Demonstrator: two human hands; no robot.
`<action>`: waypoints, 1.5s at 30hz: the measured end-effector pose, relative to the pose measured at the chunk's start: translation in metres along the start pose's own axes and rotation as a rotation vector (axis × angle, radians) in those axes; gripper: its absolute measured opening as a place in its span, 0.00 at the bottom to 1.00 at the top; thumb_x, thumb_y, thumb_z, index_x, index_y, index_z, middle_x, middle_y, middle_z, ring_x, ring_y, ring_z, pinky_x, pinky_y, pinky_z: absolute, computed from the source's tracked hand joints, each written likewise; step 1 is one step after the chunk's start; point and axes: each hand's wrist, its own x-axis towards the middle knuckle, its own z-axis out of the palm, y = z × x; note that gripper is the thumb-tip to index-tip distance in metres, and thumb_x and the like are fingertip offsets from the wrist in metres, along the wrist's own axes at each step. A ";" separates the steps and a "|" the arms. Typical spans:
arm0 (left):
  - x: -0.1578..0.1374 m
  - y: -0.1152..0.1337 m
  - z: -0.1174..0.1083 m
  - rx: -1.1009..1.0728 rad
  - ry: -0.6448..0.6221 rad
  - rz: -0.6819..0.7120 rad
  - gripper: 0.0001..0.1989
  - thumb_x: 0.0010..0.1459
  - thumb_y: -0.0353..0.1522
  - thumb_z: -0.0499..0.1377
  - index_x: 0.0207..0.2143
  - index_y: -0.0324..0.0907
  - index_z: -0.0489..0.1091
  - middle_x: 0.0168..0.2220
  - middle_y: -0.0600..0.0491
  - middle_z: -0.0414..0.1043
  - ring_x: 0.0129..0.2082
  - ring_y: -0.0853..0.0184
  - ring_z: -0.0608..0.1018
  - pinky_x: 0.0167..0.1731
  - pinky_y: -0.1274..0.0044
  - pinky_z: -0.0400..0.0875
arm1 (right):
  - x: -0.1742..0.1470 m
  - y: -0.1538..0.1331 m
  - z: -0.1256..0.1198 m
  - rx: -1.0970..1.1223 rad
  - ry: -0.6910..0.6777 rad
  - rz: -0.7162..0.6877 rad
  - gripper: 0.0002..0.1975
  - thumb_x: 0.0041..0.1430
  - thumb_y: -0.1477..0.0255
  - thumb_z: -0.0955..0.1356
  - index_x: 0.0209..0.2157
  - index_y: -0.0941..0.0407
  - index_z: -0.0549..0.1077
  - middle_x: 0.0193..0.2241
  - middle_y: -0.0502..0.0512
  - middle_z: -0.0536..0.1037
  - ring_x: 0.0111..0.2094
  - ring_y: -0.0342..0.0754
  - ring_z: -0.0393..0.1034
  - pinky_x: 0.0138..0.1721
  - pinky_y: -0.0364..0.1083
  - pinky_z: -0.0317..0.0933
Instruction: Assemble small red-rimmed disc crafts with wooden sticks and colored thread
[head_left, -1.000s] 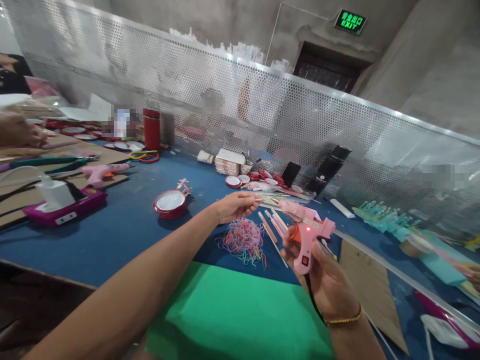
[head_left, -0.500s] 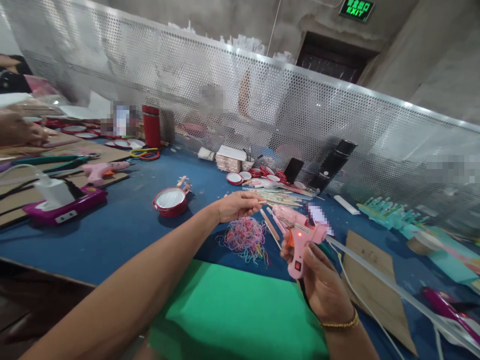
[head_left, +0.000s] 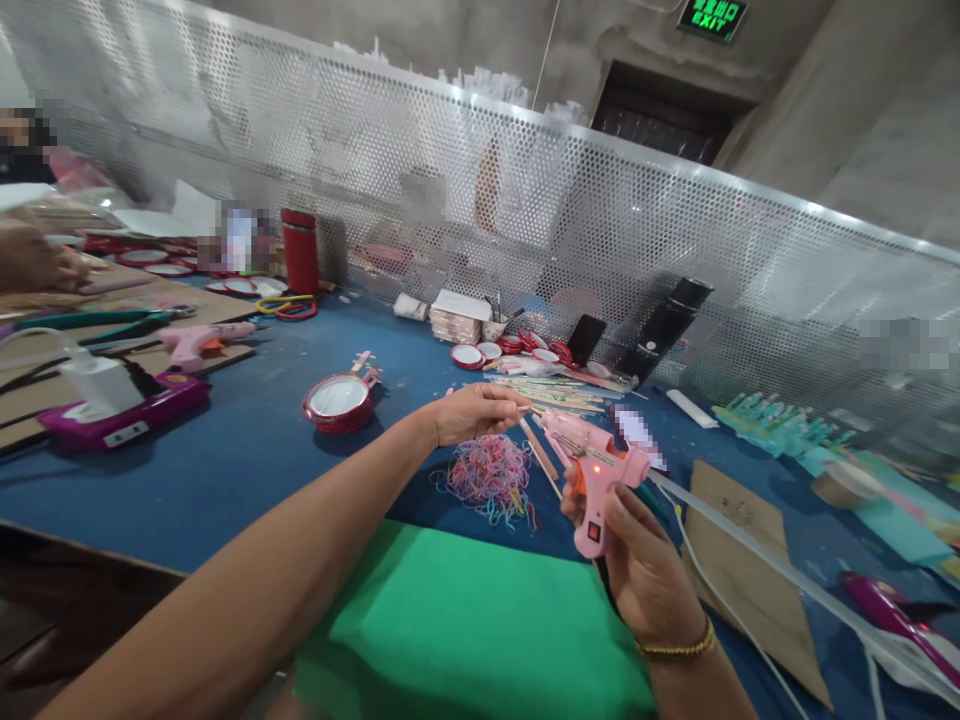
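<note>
My right hand (head_left: 637,545) is wrapped round the handle of a pink hot glue gun (head_left: 596,470), its red light lit and its nozzle pointing left. Close by the nozzle, my left hand (head_left: 480,412) pinches something small and pale at the fingertips, too small to name. Below the left hand lies a tangled heap of pink and multicoloured strings (head_left: 489,478). Thin wooden sticks (head_left: 577,398) lie beyond the hands. A green sheet (head_left: 480,620) covers the near edge in front of me.
On the blue table (head_left: 247,450) sits a stack of red-rimmed discs (head_left: 339,402). A purple power strip (head_left: 127,415), a second pink glue gun (head_left: 202,345) and a co-worker's hand (head_left: 45,262) are at left. Brown cardboard (head_left: 750,570) lies at right; a perforated metal screen (head_left: 360,150) stands behind.
The glue gun has tilted and shifted very slightly left, nozzle still at the left fingertips. Both hands keep their grip, and the view has shifted slightly.
</note>
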 end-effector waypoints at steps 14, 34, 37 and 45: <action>0.000 -0.001 0.000 -0.008 0.004 -0.007 0.16 0.37 0.30 0.75 0.31 0.36 0.79 0.27 0.52 0.76 0.26 0.77 0.75 0.30 0.85 0.72 | 0.000 -0.001 0.000 0.013 0.010 0.002 0.16 0.40 0.62 0.79 0.33 0.51 0.82 0.38 0.57 0.83 0.36 0.50 0.77 0.30 0.43 0.67; 0.000 0.000 0.002 -0.018 -0.028 0.013 0.16 0.38 0.30 0.74 0.32 0.35 0.79 0.27 0.51 0.75 0.26 0.77 0.73 0.28 0.84 0.70 | -0.001 -0.001 0.001 0.015 0.040 0.023 0.16 0.38 0.62 0.80 0.32 0.51 0.82 0.37 0.57 0.83 0.35 0.49 0.77 0.28 0.41 0.67; -0.001 0.001 0.003 -0.014 -0.017 0.006 0.18 0.36 0.31 0.75 0.32 0.35 0.79 0.27 0.51 0.75 0.26 0.77 0.73 0.29 0.85 0.70 | 0.000 0.000 0.000 0.020 0.028 0.020 0.15 0.39 0.62 0.80 0.32 0.50 0.82 0.37 0.57 0.83 0.34 0.49 0.77 0.27 0.41 0.67; -0.003 0.004 0.004 0.037 -0.022 0.033 0.19 0.36 0.32 0.75 0.33 0.34 0.79 0.27 0.51 0.74 0.26 0.76 0.73 0.28 0.83 0.68 | 0.002 0.001 0.000 -0.022 0.001 0.019 0.17 0.40 0.60 0.79 0.34 0.51 0.82 0.38 0.57 0.83 0.36 0.49 0.76 0.37 0.46 0.69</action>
